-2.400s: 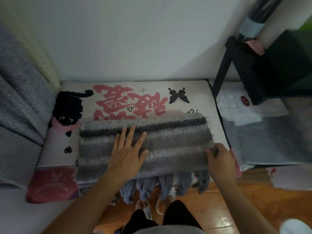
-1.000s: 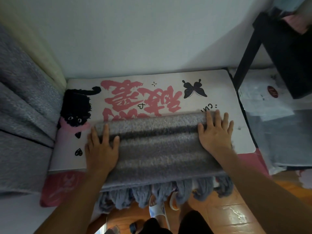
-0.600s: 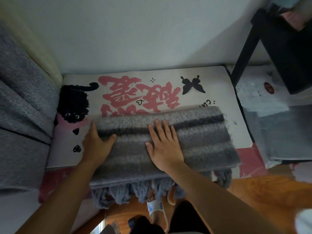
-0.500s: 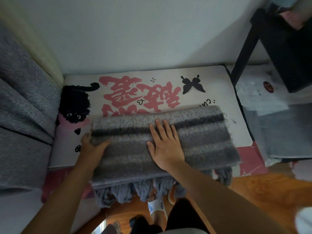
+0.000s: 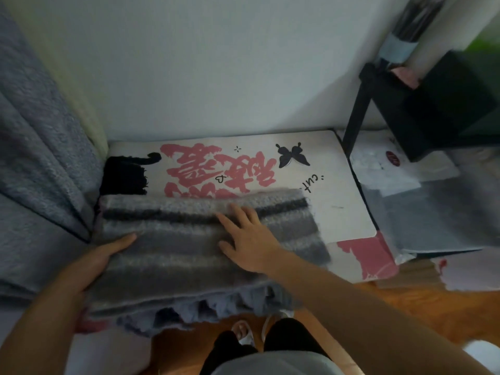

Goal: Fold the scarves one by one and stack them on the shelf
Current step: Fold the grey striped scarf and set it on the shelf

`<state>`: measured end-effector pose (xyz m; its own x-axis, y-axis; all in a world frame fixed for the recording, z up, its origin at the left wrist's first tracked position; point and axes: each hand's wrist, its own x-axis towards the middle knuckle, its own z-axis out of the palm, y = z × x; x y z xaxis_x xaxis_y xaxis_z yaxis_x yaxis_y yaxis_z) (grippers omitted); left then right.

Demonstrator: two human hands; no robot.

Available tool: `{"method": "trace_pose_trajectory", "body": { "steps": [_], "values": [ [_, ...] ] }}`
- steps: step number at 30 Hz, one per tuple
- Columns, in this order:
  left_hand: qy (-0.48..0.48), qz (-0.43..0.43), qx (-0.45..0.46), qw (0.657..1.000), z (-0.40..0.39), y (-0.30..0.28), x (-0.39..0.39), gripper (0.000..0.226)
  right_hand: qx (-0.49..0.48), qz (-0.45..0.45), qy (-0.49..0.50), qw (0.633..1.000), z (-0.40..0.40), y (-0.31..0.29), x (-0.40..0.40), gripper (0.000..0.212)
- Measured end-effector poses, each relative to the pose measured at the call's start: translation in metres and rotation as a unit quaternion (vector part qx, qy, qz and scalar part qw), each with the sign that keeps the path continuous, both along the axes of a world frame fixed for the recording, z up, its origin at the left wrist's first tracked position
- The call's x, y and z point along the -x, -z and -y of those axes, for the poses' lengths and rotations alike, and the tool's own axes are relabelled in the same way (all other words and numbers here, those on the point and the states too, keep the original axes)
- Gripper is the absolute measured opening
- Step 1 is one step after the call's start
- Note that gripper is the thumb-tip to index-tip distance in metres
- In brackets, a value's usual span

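You are working in dim, bluish room light with soft shadows and no glare. Your frame is soft throughout, smeared by motion blur at the right edge, and wide-angle distortion bends the wall (image 5: 216,63) outward.

bare forearms, black trousers (image 5: 286,339), white slippers (image 5: 243,331)

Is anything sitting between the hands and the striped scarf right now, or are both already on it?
Nothing visible is in the way. The right hand lies flat on top of the grey striped scarf, and the left hand grips its left edge, thumb on top. The shelf it must go to cannot be identified in this view.
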<state>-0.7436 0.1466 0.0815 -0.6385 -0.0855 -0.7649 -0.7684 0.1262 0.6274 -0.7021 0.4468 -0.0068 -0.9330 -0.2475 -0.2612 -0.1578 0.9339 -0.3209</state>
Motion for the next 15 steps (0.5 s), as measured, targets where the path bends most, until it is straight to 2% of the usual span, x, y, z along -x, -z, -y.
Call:
{"method": "trace_pose_trajectory", "body": {
  "steps": [1, 2, 4, 8, 9, 11, 13, 15],
  "values": [
    [0.014, -0.013, 0.017, 1.0, 0.006, -0.008, 0.0, 0.073, -0.004, 0.024, -0.026, 0.999, 0.009, 0.004, -0.002, 0.071],
    [0.03, -0.03, 0.037, 0.998, 0.008, -0.018, -0.001, 0.068, -0.008, 0.057, -0.047, 0.997, 0.019, 0.011, -0.006, 0.072],
    [0.068, -0.052, 0.049, 0.995, -0.001, -0.037, -0.007, 0.045, -0.015, 0.09, -0.056, 0.994, 0.034, 0.025, -0.013, 0.073],
    [0.134, -0.08, 0.027, 0.987, -0.053, -0.069, -0.021, 0.042, 0.007, 0.112, -0.045, 0.993, 0.032, 0.023, -0.008, 0.073],
    [0.147, -0.095, 0.019, 0.984, -0.068, -0.075, -0.024, 0.042, 0.047, 0.127, -0.049, 0.99, 0.025, 0.012, -0.004, 0.069],
    [0.155, -0.116, 0.009, 0.981, -0.101, -0.082, -0.027, 0.045, 0.206, 0.156, -0.019, 0.966, 0.0, -0.017, -0.003, 0.052],
    [0.172, -0.146, 0.029, 0.974, -0.134, -0.082, -0.03, 0.053, 0.351, 0.179, 0.077, 0.916, -0.04, -0.04, -0.012, 0.046],
    [0.194, -0.173, 0.064, 0.964, -0.17, -0.072, -0.031, 0.065, 0.431, 0.191, 0.16, 0.867, -0.086, -0.044, -0.031, 0.045]
  ]
}}
